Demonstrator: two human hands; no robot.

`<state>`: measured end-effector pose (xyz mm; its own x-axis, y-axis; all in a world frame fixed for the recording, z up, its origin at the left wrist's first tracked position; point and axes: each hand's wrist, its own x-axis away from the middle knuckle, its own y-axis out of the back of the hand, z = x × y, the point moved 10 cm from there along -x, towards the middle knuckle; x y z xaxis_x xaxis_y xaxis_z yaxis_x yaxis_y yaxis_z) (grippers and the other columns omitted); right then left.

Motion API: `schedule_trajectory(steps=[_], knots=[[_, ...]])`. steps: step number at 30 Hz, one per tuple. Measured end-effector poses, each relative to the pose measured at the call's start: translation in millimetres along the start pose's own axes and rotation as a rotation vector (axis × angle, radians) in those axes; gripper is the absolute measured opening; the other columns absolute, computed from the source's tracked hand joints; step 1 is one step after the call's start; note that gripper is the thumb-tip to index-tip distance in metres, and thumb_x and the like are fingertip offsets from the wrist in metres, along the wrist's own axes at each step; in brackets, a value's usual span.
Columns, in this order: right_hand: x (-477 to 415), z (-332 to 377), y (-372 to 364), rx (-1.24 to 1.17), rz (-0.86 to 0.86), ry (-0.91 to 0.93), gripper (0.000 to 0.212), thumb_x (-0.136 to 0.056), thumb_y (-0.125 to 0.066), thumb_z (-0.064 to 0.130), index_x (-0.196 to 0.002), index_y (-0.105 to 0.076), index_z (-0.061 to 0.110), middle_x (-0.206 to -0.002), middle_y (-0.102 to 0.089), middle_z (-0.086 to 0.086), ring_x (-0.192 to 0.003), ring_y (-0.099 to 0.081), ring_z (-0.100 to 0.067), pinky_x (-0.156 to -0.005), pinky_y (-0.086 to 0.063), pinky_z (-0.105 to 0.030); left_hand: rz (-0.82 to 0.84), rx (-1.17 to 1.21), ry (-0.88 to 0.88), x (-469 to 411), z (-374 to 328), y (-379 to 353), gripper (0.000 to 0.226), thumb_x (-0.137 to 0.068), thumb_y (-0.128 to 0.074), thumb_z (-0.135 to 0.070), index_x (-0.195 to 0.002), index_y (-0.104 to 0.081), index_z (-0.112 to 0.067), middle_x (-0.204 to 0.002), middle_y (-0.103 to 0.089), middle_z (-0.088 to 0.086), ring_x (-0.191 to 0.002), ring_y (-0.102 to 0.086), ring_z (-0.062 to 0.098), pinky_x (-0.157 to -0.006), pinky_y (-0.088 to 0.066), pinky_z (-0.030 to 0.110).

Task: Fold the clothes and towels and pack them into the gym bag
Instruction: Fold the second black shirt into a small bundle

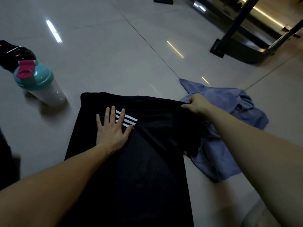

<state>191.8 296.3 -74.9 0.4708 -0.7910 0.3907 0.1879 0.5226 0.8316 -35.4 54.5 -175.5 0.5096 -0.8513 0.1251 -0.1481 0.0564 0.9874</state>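
Black garment (147,161): spread on the tiled floor (114,46) straight in front of the person, long side running away from the body; far right part lifted off the floor and drawn inward; right side lying over the blue cloth.
White stripes (127,120): three short bars on the black garment near its far end, partly under the left hand's index and middle fingers.
Left hand (113,130): palm down on the black garment, pressing it to the floor.
Left fingers (112,114): straight and spread wide, gripping nothing, tips toward the garment's far edge.
Right hand (196,104): at the garment's far right corner, raised a little above the floor.
Right fingers (191,101): curled tight, pinching the edge of the black fabric against the thumb.
Blue cloth (229,102): crumpled on the floor to the right of the black garment, partly beneath its right side, far corner on a tile joint; towel or shirt, cannot tell.
Shaker bottle (39,82): standing on the floor to the left of the garment's far end, apart from it; translucent body, teal lid, pink flip cap.
Glossy black object (14,53): on the floor just behind the shaker bottle; kind unclear.
Machine frame (237,30): dark metal post and base on the floor at the far right, well apart from both cloths.
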Motion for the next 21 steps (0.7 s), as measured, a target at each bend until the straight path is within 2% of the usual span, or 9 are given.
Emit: schedule_trajectory(steps=[3, 5, 7, 8, 11, 15, 17, 19, 21], knots=[[5.1, 2.6, -1.2, -0.095, 0.007, 0.028, 0.054, -0.090, -0.072, 0.031, -0.053, -0.035, 0.015, -0.049, -0.034, 0.000, -0.043, -0.033, -0.011, -0.044, -0.030, -0.023, -0.004, -0.003, -0.010, -0.4, -0.3, -0.2, 0.079, -0.095, -0.003, -0.075, -0.161, 0.008, -0.032, -0.169, 0.011, 0.009, -0.155, 0.018, 0.026, -0.122, 0.010, 0.060], [13.9, 2.6, -5.8, -0.132, 0.130, 0.016, 0.049, -0.083, -0.081, 0.033, -0.054, -0.045, 0.017, -0.046, -0.042, 0.004, -0.041, -0.041, -0.007, -0.043, -0.035, -0.017, -0.003, 0.002, -0.010, -0.7, -0.8, 0.6, 0.080, -0.095, -0.004, -0.075, -0.161, 0.006, -0.032, -0.170, 0.010, 0.009, -0.155, 0.017, 0.027, -0.121, 0.010, 0.060], [24.1, -3.5, -9.2, -0.030, 0.258, -0.039, 0.037, -0.077, -0.087, 0.030, -0.060, -0.059, 0.014, -0.046, -0.054, 0.007, -0.045, -0.054, -0.011, -0.046, -0.043, -0.022, 0.001, -0.003, -0.008, -1.2, -0.8, 0.5, 0.081, -0.095, -0.003, -0.075, -0.162, 0.006, -0.031, -0.170, 0.010, 0.010, -0.155, 0.017, 0.027, -0.121, 0.009, 0.060], [27.0, -8.9, -6.1, -0.017, 0.277, -0.081, 0.036, -0.077, -0.087, 0.028, -0.060, -0.060, 0.012, -0.044, -0.054, 0.006, -0.044, -0.054, -0.012, -0.046, -0.042, -0.024, 0.009, -0.007, -0.008, -1.1, -0.9, -0.3, 0.081, -0.095, -0.002, -0.075, -0.162, 0.006, -0.031, -0.169, 0.010, 0.010, -0.155, 0.018, 0.028, -0.122, 0.009, 0.061], [32.1, -16.3, 8.5, -0.189, 0.258, -0.119, 0.035, -0.080, -0.085, 0.029, -0.056, -0.063, 0.014, -0.046, -0.051, 0.001, -0.040, -0.050, -0.012, -0.050, -0.041, -0.027, 0.015, -0.004, -0.007, -1.0, -0.9, -0.6, 0.081, -0.094, -0.001, -0.075, -0.161, 0.007, -0.030, -0.169, 0.011, 0.010, -0.155, 0.018, 0.028, -0.121, 0.009, 0.061], [34.9, -11.6, 23.4, -0.339, 0.209, -0.060, 0.031, -0.083, -0.082, 0.034, -0.065, -0.068, 0.013, -0.060, -0.051, -0.006, -0.058, -0.050, -0.020, -0.056, -0.042, -0.032, 0.036, 0.006, -0.006, -1.4, -1.2, -0.7, 0.082, -0.094, 0.000, -0.076, -0.161, 0.009, -0.031, -0.169, 0.014, 0.010, -0.154, 0.021, 0.027, -0.121, 0.009, 0.061], [32.1, -7.3, 26.1, -0.288, 0.182, -0.027, 0.041, -0.083, -0.081, 0.038, -0.076, -0.065, 0.001, -0.069, -0.052, -0.009, -0.066, -0.050, -0.022, -0.062, -0.041, -0.034, 0.055, 0.002, -0.004, -0.8, -1.3, -0.1, 0.082, -0.093, -0.001, -0.076, -0.161, 0.009, -0.031, -0.169, 0.014, 0.009, -0.154, 0.021, 0.027, -0.122, 0.009, 0.060], [28.8, -4.3, 27.7, -0.240, 0.144, -0.008, 0.049, -0.082, -0.081, 0.037, -0.086, -0.062, -0.008, -0.076, -0.055, -0.008, -0.070, -0.052, -0.021, -0.066, -0.042, -0.032, 0.059, -0.010, 0.003, -0.8, -2.4, 2.9, 0.082, -0.094, -0.003, -0.075, -0.162, 0.003, -0.029, -0.170, 0.008, 0.010, -0.155, 0.016, 0.027, -0.121, 0.010, 0.059], [25.0, -6.0, 26.5, -0.195, 0.109, -0.022, 0.040, -0.083, -0.081, 0.031, -0.080, -0.060, -0.003, -0.073, -0.055, -0.006, -0.065, -0.051, -0.019, -0.061, -0.041, -0.029, -0.030, -0.006, -0.033, -2.4, -12.1, 16.3, 0.079, -0.098, -0.010, -0.069, -0.162, -0.016, -0.023, -0.169, -0.008, 0.011, -0.156, 0.002, 0.028, -0.121, 0.009, 0.057]])
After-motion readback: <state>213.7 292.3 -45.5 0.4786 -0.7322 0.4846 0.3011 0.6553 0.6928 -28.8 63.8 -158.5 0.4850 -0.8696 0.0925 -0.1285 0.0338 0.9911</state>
